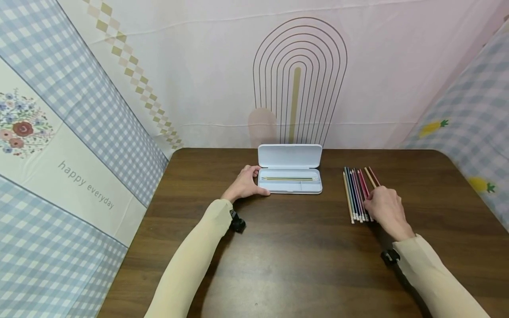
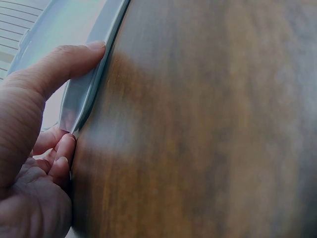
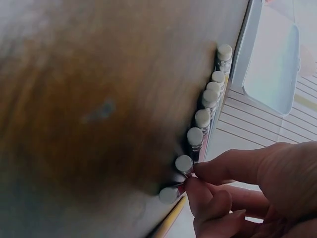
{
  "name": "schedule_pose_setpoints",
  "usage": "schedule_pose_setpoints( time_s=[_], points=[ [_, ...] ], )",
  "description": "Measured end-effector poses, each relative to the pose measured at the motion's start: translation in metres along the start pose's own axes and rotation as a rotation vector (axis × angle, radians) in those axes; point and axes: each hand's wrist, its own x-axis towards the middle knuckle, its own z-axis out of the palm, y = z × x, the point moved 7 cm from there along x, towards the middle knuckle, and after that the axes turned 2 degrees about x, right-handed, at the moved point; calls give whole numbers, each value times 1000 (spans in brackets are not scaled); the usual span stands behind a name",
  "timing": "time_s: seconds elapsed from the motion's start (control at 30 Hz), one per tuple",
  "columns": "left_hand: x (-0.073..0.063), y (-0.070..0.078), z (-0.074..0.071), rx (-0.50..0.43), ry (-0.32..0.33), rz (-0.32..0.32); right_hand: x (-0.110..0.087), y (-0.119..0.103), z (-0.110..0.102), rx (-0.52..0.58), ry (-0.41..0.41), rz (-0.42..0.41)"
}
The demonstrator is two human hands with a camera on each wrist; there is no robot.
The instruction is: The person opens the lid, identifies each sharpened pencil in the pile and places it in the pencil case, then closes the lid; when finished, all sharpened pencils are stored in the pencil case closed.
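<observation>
"What are the fingers doing?"

"The right hand (image 1: 385, 206) is pinching a pencil (image 3: 169, 195) near its white end; the left hand (image 1: 246, 182) is gripping the pale case (image 1: 280, 187) by its left end."

"Which step is that?"

"Picking one out for the case, I'm guessing; the next move is probably calling for a lift clear of the neighbouring pencils (image 1: 355, 194)."

"Room?"

"Bare table (image 1: 294, 247) is separating them from the case, whose lid (image 1: 290, 156) is standing open near the far edge."
</observation>
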Motion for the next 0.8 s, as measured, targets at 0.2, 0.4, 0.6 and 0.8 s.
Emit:
schedule_pose_setpoints(
  time_s=[0.2, 0.4, 0.6, 0.8],
  points=[
    [-1, 0, 0, 12, -5, -6, 1, 2, 2, 1, -22, 17],
    [0, 1, 0, 17, -10, -9, 1, 2, 1, -8, -7, -7],
    [0, 0, 0, 19, -11, -13, 2, 2, 3, 4, -12, 5],
    [0, 0, 0, 13, -11, -12, 4, 6, 2, 11, -22, 41]
  ],
)
